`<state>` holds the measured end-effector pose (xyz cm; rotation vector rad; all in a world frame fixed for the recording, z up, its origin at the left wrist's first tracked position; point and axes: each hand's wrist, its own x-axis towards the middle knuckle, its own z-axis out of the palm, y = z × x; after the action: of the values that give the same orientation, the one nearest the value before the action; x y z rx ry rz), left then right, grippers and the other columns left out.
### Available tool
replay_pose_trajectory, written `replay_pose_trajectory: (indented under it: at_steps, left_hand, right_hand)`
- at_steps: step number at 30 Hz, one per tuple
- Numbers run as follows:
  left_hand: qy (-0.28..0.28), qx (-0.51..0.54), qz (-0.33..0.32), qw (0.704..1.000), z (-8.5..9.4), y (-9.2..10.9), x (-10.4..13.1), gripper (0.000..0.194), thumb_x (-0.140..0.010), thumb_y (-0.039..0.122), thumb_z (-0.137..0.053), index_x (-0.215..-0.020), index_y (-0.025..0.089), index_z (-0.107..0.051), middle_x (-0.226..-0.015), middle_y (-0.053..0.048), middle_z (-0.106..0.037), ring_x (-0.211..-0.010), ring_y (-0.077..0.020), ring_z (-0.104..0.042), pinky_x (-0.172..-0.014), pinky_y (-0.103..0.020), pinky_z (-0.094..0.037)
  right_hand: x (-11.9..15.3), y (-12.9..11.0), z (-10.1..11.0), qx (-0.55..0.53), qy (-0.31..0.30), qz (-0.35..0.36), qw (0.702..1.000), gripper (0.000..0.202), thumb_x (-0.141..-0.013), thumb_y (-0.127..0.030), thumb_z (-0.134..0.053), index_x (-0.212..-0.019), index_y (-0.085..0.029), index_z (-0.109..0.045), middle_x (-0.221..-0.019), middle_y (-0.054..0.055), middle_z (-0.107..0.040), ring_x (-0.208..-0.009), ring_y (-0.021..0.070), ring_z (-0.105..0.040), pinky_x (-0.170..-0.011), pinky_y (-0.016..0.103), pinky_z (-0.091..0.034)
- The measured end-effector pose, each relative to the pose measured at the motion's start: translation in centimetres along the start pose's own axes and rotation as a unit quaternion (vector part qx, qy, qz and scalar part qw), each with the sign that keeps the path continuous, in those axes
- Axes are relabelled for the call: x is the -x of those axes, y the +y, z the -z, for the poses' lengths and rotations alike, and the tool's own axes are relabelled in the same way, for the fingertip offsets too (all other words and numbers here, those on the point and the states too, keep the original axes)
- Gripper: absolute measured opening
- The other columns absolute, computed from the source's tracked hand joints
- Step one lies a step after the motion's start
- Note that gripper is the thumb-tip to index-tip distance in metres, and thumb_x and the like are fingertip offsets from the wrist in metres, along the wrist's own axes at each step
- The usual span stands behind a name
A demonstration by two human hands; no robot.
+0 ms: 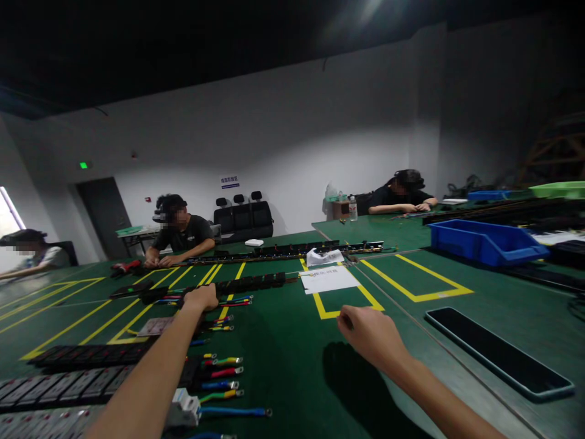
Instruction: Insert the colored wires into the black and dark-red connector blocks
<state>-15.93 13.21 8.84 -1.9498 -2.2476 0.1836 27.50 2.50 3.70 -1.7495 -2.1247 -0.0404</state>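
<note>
My left hand [201,297] is closed at the near end of a long black strip [251,282] lying across the green table [283,341]; its fingertips are hidden, so what it grips cannot be made out. Held above the table, my right hand [365,329] is curled with no object visible in it. A white paper sheet [329,280] lies beyond it, beside a crumpled white piece [324,256]. Below my left hand are coloured wires with ring lugs [228,371] and rows of black and grey socket strips [59,390].
A phone [498,350] lies at the right, before a blue bin [487,242]. Another long strip [283,251] crosses the table farther back. One person [183,235] sits at the back left, another [400,195] at the back right, a third [36,253] far left.
</note>
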Motion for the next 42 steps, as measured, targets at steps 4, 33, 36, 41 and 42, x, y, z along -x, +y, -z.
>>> replay_pose_trajectory:
  at_steps: [4, 33, 36, 41, 42]
  left_hand:
    - [0.018, -0.034, 0.053, 0.998, -0.8, 1.0, -0.3, 0.046, -0.085, 0.027, -0.051, -0.13, 0.019, -0.058, -0.128, -0.026, -0.061, -0.117, -0.0412, -0.06, -0.086, -0.055, -0.049]
    - [0.201, 0.011, -0.345, 0.917, 10.3, 12.4, 9.7, 0.052, -0.088, 0.027, -0.064, -0.136, 0.015, -0.047, -0.128, -0.013, -0.052, -0.121, -0.0274, -0.053, -0.105, -0.038, -0.044]
    - [0.218, 0.019, -0.372, 0.902, 11.4, 14.7, 13.1, 0.057, -0.086, 0.027, -0.067, -0.138, 0.013, -0.05, -0.124, -0.014, -0.054, -0.119, -0.028, -0.052, -0.104, -0.039, -0.044]
    - [0.145, 0.075, -0.348, 0.923, 8.2, 14.7, 15.9, 0.053, -0.082, 0.03, -0.071, -0.133, 0.017, -0.059, -0.12, -0.011, -0.057, -0.111, -0.0256, -0.056, -0.099, -0.036, -0.046]
    - [0.132, 0.082, -0.343, 0.926, 7.0, 14.4, 16.0, 0.054, -0.082, 0.03, -0.071, -0.133, 0.018, -0.059, -0.12, -0.01, -0.058, -0.111, -0.0252, -0.056, -0.099, -0.035, -0.046]
  right_hand:
    - [0.0, 0.2, 0.2, -0.012, -0.006, 0.0, 1.0, 0.022, -0.096, -0.025, -0.051, -0.084, -0.022, -0.069, -0.083, 0.005, -0.073, -0.074, 0.018, -0.067, -0.058, 0.025, -0.035]
    - [-0.7, 0.7, 0.1, -0.095, 0.057, -0.065, 0.992, 0.038, -0.105, -0.041, -0.034, -0.101, -0.024, -0.068, -0.087, 0.006, -0.074, -0.076, 0.0194, -0.067, -0.058, 0.026, -0.031]
    - [-0.8, 1.3, -0.6, -0.184, 0.067, -0.064, 0.978, 0.047, -0.106, -0.046, -0.026, -0.104, -0.023, -0.066, -0.093, 0.005, -0.074, -0.076, 0.0181, -0.067, -0.061, 0.025, -0.034]
    - [-1.0, 2.1, -2.3, -0.173, 0.017, -0.047, 0.984, 0.05, -0.106, -0.043, -0.024, -0.102, -0.021, -0.069, -0.085, 0.005, -0.072, -0.075, 0.0189, -0.064, -0.066, 0.025, -0.036]
    - [-1.0, 2.1, -2.6, -0.166, 0.002, -0.04, 0.985, 0.049, -0.106, -0.042, -0.025, -0.101, -0.021, -0.069, -0.085, 0.005, -0.072, -0.076, 0.0187, -0.064, -0.066, 0.025, -0.035]
